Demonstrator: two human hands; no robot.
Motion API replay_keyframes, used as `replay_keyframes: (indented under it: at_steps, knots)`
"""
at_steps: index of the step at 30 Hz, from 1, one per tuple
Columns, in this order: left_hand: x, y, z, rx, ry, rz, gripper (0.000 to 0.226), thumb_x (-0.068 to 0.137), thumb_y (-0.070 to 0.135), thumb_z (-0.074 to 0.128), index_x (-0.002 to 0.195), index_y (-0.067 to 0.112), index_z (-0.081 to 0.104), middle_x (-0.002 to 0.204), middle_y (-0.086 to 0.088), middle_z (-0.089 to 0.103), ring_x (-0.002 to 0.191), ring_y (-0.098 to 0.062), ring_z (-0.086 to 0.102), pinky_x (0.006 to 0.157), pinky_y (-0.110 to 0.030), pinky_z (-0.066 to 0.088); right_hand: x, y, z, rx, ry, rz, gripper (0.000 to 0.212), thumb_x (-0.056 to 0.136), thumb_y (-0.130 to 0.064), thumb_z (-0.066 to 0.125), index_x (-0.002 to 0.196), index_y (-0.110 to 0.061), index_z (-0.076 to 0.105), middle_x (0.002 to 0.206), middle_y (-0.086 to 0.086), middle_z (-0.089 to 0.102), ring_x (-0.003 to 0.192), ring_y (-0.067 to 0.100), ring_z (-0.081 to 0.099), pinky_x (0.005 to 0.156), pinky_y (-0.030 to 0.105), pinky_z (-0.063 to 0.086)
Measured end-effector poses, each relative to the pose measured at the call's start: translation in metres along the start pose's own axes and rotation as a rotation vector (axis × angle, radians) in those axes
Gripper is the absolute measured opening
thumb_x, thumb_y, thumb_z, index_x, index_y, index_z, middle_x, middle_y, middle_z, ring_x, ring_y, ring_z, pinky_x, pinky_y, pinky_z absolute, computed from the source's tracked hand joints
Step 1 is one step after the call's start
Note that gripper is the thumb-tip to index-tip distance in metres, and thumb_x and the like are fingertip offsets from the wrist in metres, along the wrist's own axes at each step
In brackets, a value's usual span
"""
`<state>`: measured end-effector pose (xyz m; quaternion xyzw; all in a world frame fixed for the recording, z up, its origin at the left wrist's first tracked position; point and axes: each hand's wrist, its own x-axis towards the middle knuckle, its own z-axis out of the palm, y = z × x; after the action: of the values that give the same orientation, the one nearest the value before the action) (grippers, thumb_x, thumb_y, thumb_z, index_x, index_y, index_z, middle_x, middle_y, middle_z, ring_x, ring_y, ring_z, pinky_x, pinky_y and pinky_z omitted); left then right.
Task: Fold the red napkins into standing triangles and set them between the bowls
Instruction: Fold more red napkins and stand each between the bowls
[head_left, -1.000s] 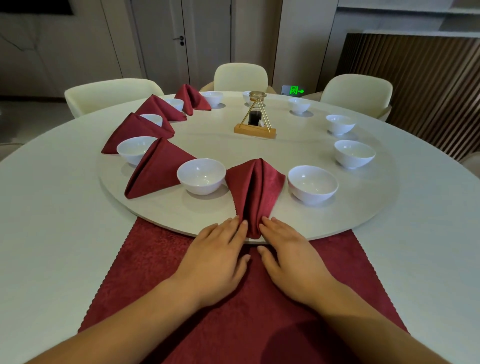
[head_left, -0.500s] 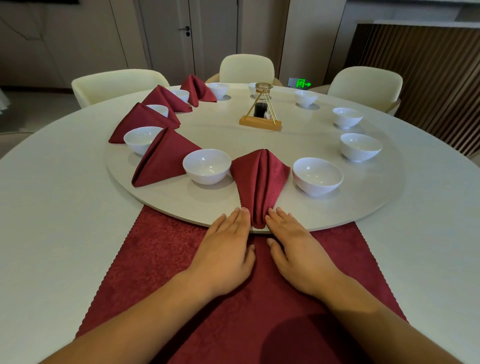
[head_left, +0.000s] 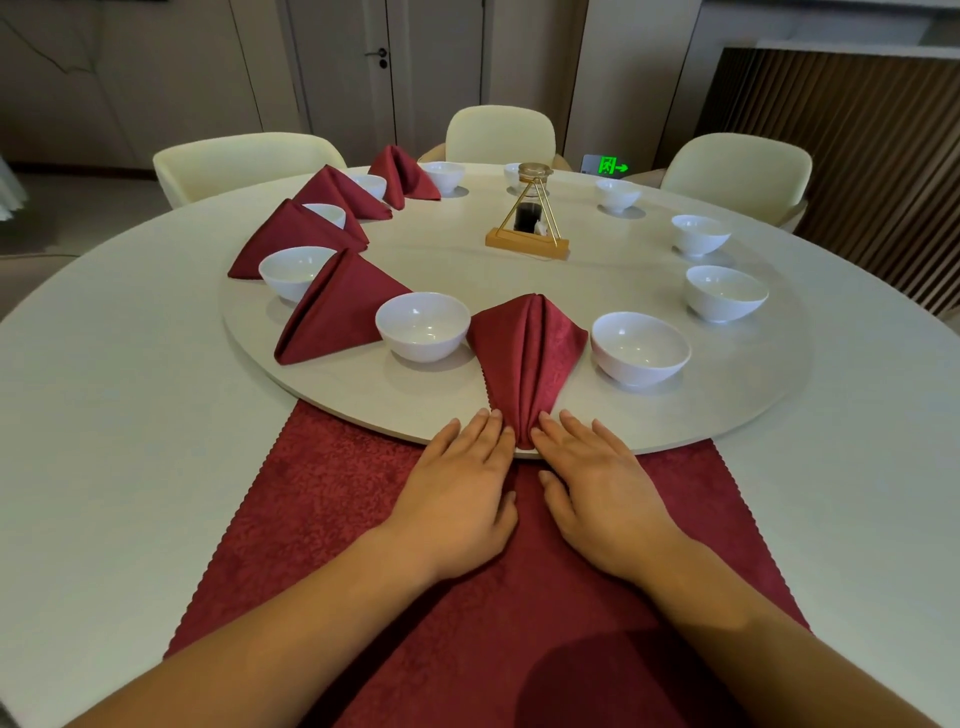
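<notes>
A folded red napkin (head_left: 527, 358) stands on the round turntable (head_left: 519, 275) between two white bowls, one on its left (head_left: 422, 326) and one on its right (head_left: 640, 349). Its narrow tip points at me over the turntable's near edge. My left hand (head_left: 457, 493) and my right hand (head_left: 597, 491) lie flat with straight fingers, their fingertips touching the tip from either side. Several more folded napkins, the nearest (head_left: 337, 306), stand between bowls along the left arc.
A flat red cloth (head_left: 322, 519) lies under my hands on the round table (head_left: 104, 415). A small bottle in a gold triangular stand (head_left: 529, 215) sits mid-turntable. Several bowls line the right arc, such as one (head_left: 725, 292). Cream chairs stand behind.
Both hands have stayed at the napkin's tip, sliding slightly forward against it. The view has shifted a little; the napkin stands where it was.
</notes>
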<state>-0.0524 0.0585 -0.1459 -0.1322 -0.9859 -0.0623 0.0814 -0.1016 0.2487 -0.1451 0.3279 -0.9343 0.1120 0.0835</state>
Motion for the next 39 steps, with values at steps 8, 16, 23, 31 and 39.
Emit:
replay_keyframes:
  at_steps: [8,16,23,31,39]
  knots:
    - [-0.011,-0.019,-0.002,-0.081,-0.015,0.041,0.071,0.102,0.037,0.038,0.162,0.007,0.013,0.170,-0.012,0.005,0.158,-0.019,-0.004,0.123,-0.027,-0.013,-0.028,0.035,-0.023,0.070,-0.016,0.142,0.053,0.101,-0.037,0.051,0.151,-0.020,0.044,0.160,0.003,0.035,0.152,0.020,0.022,0.124,0.030,0.009]
    - [-0.031,-0.012,-0.009,-0.119,0.070,-0.065,0.065,0.103,0.035,0.038,0.159,0.005,0.026,0.166,-0.016,0.022,0.156,-0.023,0.015,0.120,-0.023,-0.006,-0.045,0.044,-0.028,-0.056,-0.077,0.295,0.077,0.090,-0.059,0.014,0.156,-0.026,0.032,0.164,-0.001,0.025,0.154,0.022,0.016,0.126,0.040,0.005]
    - [-0.027,0.013,-0.014,-0.181,0.173,0.140,0.056,0.095,0.027,0.039,0.144,0.007,0.056,0.148,-0.008,0.056,0.140,-0.019,0.049,0.118,-0.030,0.032,-0.039,0.021,-0.026,-0.155,-0.123,0.284,0.084,0.083,-0.058,0.003,0.158,-0.027,0.026,0.166,-0.001,0.021,0.154,0.025,0.015,0.125,0.046,-0.001]
    - [-0.027,0.016,-0.007,-0.155,-0.005,0.002,0.078,0.102,0.040,0.045,0.163,0.013,0.003,0.171,-0.005,-0.007,0.157,-0.014,-0.009,0.124,-0.023,-0.005,-0.029,-0.013,-0.015,-0.127,-0.160,0.133,0.072,0.090,-0.043,0.010,0.160,-0.026,0.018,0.168,-0.002,0.012,0.154,0.027,0.009,0.124,0.046,-0.006]
    - [-0.041,-0.010,-0.013,-0.063,-0.015,-0.238,0.079,0.103,0.049,0.039,0.162,0.009,0.005,0.170,-0.013,-0.006,0.157,-0.023,-0.009,0.123,-0.030,-0.004,-0.028,0.013,-0.022,0.069,-0.094,0.130,0.064,0.102,-0.046,0.045,0.158,-0.021,0.028,0.166,-0.002,0.021,0.154,0.013,0.011,0.121,0.022,-0.005]
